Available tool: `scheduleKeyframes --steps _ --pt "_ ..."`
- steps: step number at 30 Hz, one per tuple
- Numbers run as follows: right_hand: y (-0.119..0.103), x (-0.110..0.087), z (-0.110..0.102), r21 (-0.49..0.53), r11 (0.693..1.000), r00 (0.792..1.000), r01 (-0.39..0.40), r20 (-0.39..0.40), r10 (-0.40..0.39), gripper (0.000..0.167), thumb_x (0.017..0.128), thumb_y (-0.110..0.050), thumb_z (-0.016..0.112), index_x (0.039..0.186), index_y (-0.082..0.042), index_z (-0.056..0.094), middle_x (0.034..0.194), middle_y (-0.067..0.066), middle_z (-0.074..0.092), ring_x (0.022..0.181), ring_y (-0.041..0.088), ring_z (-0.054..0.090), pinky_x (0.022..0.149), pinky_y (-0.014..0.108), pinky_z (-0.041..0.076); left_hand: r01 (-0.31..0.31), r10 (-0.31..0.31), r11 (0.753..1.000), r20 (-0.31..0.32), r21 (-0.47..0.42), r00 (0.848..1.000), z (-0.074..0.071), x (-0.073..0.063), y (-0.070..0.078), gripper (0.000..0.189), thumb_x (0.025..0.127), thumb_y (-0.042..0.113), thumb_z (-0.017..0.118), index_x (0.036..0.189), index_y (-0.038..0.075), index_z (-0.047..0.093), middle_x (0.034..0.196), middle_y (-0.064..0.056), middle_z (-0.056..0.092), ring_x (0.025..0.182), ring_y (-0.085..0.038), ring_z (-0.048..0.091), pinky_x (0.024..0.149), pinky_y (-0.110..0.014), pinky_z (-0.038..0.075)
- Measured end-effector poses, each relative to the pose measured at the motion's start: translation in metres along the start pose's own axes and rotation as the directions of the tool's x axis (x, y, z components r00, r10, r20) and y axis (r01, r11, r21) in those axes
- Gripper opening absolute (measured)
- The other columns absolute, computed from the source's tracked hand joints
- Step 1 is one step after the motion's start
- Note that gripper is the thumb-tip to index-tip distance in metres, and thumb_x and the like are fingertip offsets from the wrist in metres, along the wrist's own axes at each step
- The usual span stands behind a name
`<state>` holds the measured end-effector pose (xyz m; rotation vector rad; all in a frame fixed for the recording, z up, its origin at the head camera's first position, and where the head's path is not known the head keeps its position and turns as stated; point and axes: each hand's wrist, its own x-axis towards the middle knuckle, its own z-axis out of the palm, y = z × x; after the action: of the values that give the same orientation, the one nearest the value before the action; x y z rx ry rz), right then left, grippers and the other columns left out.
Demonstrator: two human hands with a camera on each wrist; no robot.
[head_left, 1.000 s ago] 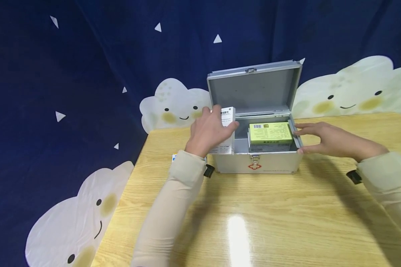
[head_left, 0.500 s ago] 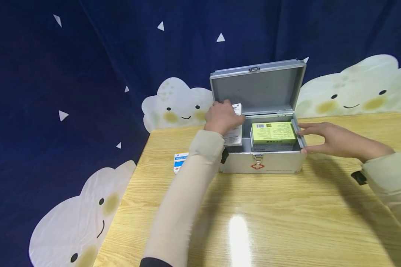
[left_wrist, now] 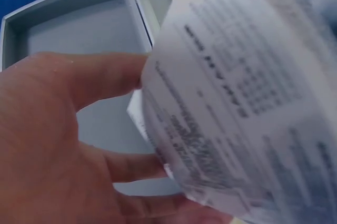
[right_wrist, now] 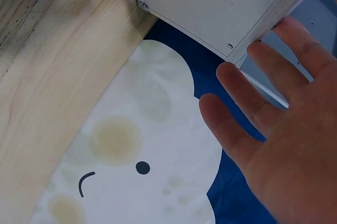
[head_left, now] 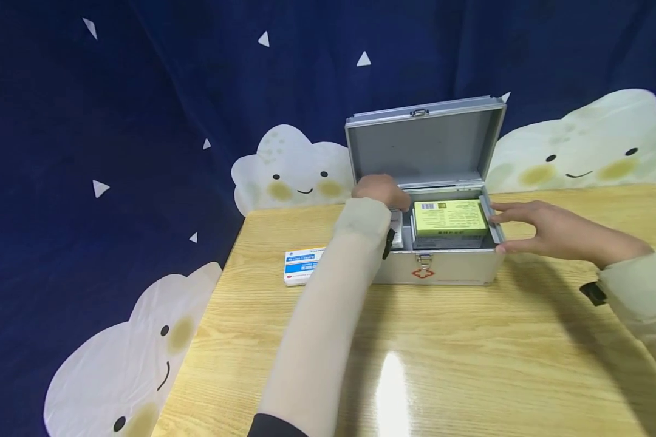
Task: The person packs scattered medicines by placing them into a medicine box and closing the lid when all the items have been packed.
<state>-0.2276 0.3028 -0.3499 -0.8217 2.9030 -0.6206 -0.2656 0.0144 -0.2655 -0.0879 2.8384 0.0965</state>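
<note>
An open silver first-aid case with a red cross emblem stands on the table, its lid tilted back. My left hand reaches down into the case's left side, holding a white printed paper leaflet by its edge. The leaflet bulges in the left wrist view, and its lower part is hidden in the head view. Yellow-green medicine box lies on top of other boxes in the case's right half. My right hand rests against the case's right side, fingers straight and spread, fingertips at the rim.
A white and blue medicine box lies on the wooden table left of the case, partly covered by my left sleeve. Behind the table hangs a dark blue curtain with cloud prints.
My left hand has moved right and down into the case with the leaflet, which stood higher before. More of the white and blue box shows. The right hand stays at the rim.
</note>
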Motion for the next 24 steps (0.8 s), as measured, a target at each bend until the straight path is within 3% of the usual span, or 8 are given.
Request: scheduleKeyframes --steps 4,9,13,16,21,24 --pt "0.001 -0.001 -0.001 -0.003 1.0 1.0 -0.002 0.008 0.002 0.066 0.078 -0.04 0.082 0.132 -0.005 0.063 0.152 0.023 0.045 0.135 0.05 0.044 0.103 0.063 0.04 0.05 -0.053 0.998 0.078 0.041 0.996 -0.005 0.0 0.01 0.032 0.089 0.042 0.061 0.11 0.02 0.068 0.118 0.003 0.063 0.099 -0.012 0.057 0.079 -0.022 0.052" --pt "0.001 -0.001 0.0 -0.001 1.0 1.0 -0.003 0.012 0.003 0.066 0.079 -0.039 0.082 0.132 -0.005 0.063 0.153 0.024 0.044 0.135 0.051 0.043 0.105 0.064 0.038 0.095 -0.103 0.993 0.109 0.076 0.989 -0.007 0.002 0.016 0.036 0.09 0.044 0.061 0.117 0.021 0.066 0.126 0.002 0.061 0.103 -0.012 0.056 0.087 -0.023 0.054" --pt "0.0 -0.002 0.0 0.0 1.0 1.0 -0.008 0.013 0.008 0.066 0.079 -0.039 0.082 0.132 -0.004 0.063 0.152 0.024 0.044 0.135 0.051 0.043 0.105 0.065 0.038 0.12 -0.123 0.992 0.125 0.029 0.984 -0.006 0.002 0.016 0.037 0.089 0.044 0.064 0.118 0.021 0.067 0.129 0.001 0.06 0.106 -0.011 0.057 0.09 -0.022 0.053" --pt "-0.001 -0.002 0.0 -0.013 1.0 1.0 -0.007 0.013 0.007 0.067 0.08 -0.041 0.081 0.133 -0.005 0.062 0.152 0.024 0.044 0.134 0.051 0.044 0.104 0.065 0.038 0.103 -0.106 0.994 0.111 0.026 0.988 -0.005 0.002 0.014 0.037 0.089 0.044 0.065 0.118 0.022 0.069 0.131 0.003 0.061 0.111 -0.011 0.057 0.095 -0.022 0.052" --pt "0.0 -0.002 -0.001 -0.014 1.0 1.0 0.009 0.005 -0.009 0.066 0.079 -0.039 0.081 0.133 -0.005 0.062 0.152 0.023 0.044 0.134 0.05 0.044 0.104 0.065 0.039 0.014 -0.023 0.995 0.087 0.097 0.996 -0.002 0.003 0.012 0.033 0.09 0.043 0.064 0.116 0.025 0.072 0.13 0.007 0.064 0.115 -0.011 0.057 0.097 -0.022 0.05" --pt "0.0 -0.002 -0.001 -0.014 1.0 1.0 0.01 0.008 -0.01 0.067 0.079 -0.04 0.081 0.134 -0.006 0.062 0.152 0.023 0.044 0.135 0.05 0.044 0.104 0.065 0.039 -0.005 -0.005 0.996 0.11 0.092 0.994 -0.001 0.002 0.015 0.033 0.089 0.042 0.067 0.116 0.024 0.072 0.127 0.007 0.065 0.112 -0.009 0.059 0.095 -0.021 0.051"
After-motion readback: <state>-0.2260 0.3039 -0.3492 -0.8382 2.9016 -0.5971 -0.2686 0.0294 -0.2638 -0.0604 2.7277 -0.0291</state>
